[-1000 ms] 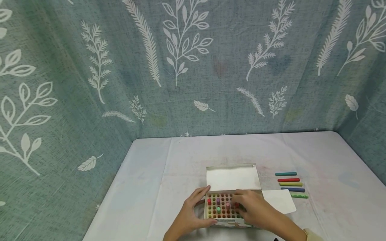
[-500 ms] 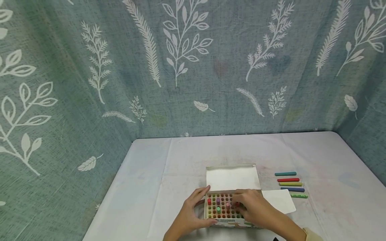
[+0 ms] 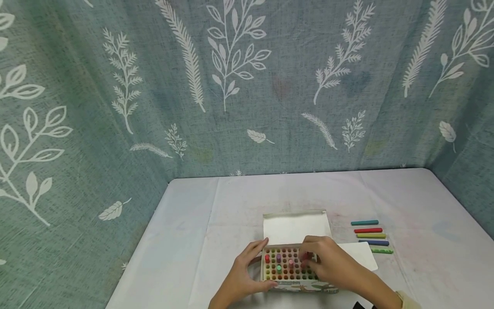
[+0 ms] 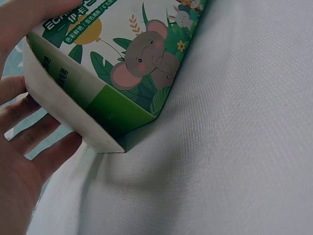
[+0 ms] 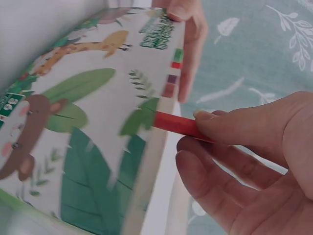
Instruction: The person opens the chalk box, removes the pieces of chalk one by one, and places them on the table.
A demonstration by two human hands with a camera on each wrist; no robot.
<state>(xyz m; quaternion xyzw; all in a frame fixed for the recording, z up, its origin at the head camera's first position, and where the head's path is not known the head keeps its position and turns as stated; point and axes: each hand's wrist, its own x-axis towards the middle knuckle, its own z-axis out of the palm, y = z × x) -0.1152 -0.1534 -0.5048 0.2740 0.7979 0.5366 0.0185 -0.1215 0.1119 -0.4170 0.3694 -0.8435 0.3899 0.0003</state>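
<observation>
An open cardboard box [image 3: 297,285] with a tray of round holes [image 3: 284,272] stands near the table's front edge. Red, purple, green and pink chalk sticks poke up from some holes. My left hand [image 3: 247,271] grips the box's left end, thumb at the front and fingers at the back; in the left wrist view its printed front [image 4: 132,54] shows an elephant. Between thumb and fingers, my right hand [image 3: 326,262] pinches a red chalk stick [image 5: 173,123] above the right part of the tray. The stick's lower end is hidden behind the box's front wall in the right wrist view.
The box's white lid [image 3: 296,227] is folded back, and a side flap [image 3: 359,255] sticks out to the right. Several chalk sticks lie in a row beyond the flap, a teal one [image 3: 364,222] farthest back. A patterned curtain [image 3: 239,86] surrounds the white-covered table [image 3: 216,206].
My right hand has moved up and slightly right, lifting the red chalk stick in the tray. The left hand stays on the box.
</observation>
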